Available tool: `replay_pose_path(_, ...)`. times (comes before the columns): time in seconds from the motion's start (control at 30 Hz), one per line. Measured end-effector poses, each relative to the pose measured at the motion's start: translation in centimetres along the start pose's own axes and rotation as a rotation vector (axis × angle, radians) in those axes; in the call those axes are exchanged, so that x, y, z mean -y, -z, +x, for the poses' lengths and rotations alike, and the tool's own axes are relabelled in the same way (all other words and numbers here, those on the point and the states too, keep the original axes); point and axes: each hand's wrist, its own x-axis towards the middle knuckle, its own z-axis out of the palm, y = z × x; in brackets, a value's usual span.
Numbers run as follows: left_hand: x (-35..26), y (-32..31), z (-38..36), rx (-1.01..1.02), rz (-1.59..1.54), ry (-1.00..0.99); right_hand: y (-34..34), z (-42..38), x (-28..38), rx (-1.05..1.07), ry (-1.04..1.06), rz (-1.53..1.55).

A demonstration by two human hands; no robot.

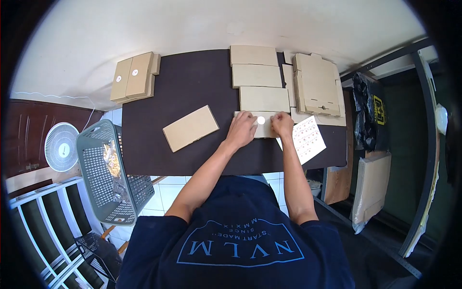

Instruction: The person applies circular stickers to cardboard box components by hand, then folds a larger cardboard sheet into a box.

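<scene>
A flat brown cardboard box point(264, 131) lies near the front of the dark table. My left hand point(242, 129) rests over its left end, fingers bent around it and touching it. Between my hands is a round white sticker point(261, 120) on the box top; my left fingertips are right beside it. Over the right end of the box is my right hand point(282, 125), its fingers curled together; whatever may be pinched in them is hidden. A white sheet of round printed stickers point(309, 139) lies to the right, partly behind my right wrist.
One closed box point(191, 128) lies angled at left. Boxes with stickers point(140, 74) stand at the back left. Plain boxes point(256, 76) line up behind my hands, beside stacked cardboard point(316, 84). A green basket point(100, 173) and a fan point(62, 147) are off the table's left side.
</scene>
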Motion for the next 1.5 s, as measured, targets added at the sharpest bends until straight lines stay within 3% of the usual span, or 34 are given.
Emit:
replay_pose_path(0.03, 0.4, 0.4, 0.1, -0.017, -0.195, 0.032, 0.3, -0.5, -0.1, -0.123, 0.036, 0.003)
replay_pose_path(0.07, 0.7, 0.8, -0.2, -0.024, -0.192, 0.035, 0.8, -1.0, -0.4, -0.12, 0.044, 0.003)
replay_pose_path(0.13, 0.4, 2.2, -1.0, -0.251, -0.304, 0.353, 2.3, -2.7, -0.5, -0.259, 0.022, -0.118)
replay_pose_path(0.17, 0.4, 2.4, -1.4, -0.294, -0.233, 0.483, 2.3, -3.0, -1.3, -0.227, 0.032, -0.153)
replay_pose_path(0.2, 0.6, 2.4, -1.9, -0.303, -0.227, 0.489, 2.2, -3.1, -1.9, -0.196, 0.045, -0.186)
replay_pose_path(0.27, 1.1, 2.0, -3.2, -0.003, 0.021, 0.489, 1.8, -3.4, -2.4, -0.11, -0.002, -0.106)
replay_pose_path(0.33, 1.2, 0.8, -3.6, 0.039, -0.104, 0.549, 1.2, -2.9, -4.1, -0.103, 0.002, -0.095)
replay_pose_path(0.4, -0.9, 1.9, -4.0, -0.048, -0.194, 0.551, 0.2, -1.4, -8.1, -0.117, 0.044, 0.048)
replay_pose_path(0.47, -2.4, 2.8, -4.5, -0.079, -0.148, 0.513, 2.5, -2.7, -7.5, -0.049, -0.001, 0.291)
replay_pose_path(0.53, -2.1, 3.2, -4.6, -0.106, -0.528, 0.535, 4.5, -4.0, -6.2, 0.046, -0.061, 0.483)
replay_pose_path(0.6, -2.4, 5.2, -4.6, -0.071, -0.635, 0.638, 6.1, -6.6, -2.1, 0.063, -0.122, 0.693)
replay_pose_path(0.67, -1.9, 6.4, -5.0, -0.192, -0.871, 0.61, 6.4, -7.1, -0.3, 0.15, -0.118, 0.731)
replay_pose_path(0.73, -0.5, 8.2, -5.5, -0.348, -0.946, 0.568, 5.9, -7.9, 2.4, 0.314, -0.142, 0.979)
replay_pose_path(0.8, 1.5, 10.1, -6.3, -0.541, -0.941, 0.625, 4.2, -7.3, 4.2, 0.488, -0.076, 1.003)
replay_pose_path(0.97, 4.1, 16.5, -7.8, -0.859, -1.133, 0.692, -2.6, -8.4, 14.0, 0.663, -0.009, 1.002)
replay_pose_path(1.13, 13.1, 23.4, -8.5, -0.95, -0.929, 0.736, -9.1, -6.6, 23.8, 0.824, 0.078, 0.876)
replay_pose_path(1.2, 16.4, 27.2, -7.5, -0.901, -0.769, 0.756, -11.4, -5.8, 28.4, 0.818, 0.09, 0.869)
replay_pose_path(1.27, 20.5, 30.2, -5.7, -0.912, -0.442, 0.684, -13.4, -4.3, 33.0, 0.828, 0.102, 0.851)
replay_pose_path(1.3, 23.2, 31.7, -5.1, -0.923, -0.448, 0.687, -14.5, -3.4, 35.0, 0.833, 0.108, 0.84)
replay_pose_path(1.37, 28.7, 33.9, -4.4, -0.829, -0.135, 0.662, -16.9, -1.6, 38.4, 0.83, 0.106, 0.829)
replay_pose_path(1.4, 29.8, 34.9, -3.8, -0.839, -0.137, 0.667, -18.0, -1.0, 39.9, 0.822, 0.101, 0.831)
replay_pose_path(1.47, 31.6, 36.4, -2.7, -0.819, 0.217, 0.687, -20.1, -0.1, 42.1, 0.808, 0.107, 0.822)
replay_pose_path(1.5, 32.3, 37.1, -2.3, -0.759, 0.205, 0.697, -21.3, 0.5, 42.9, 0.791, 0.109, 0.813)
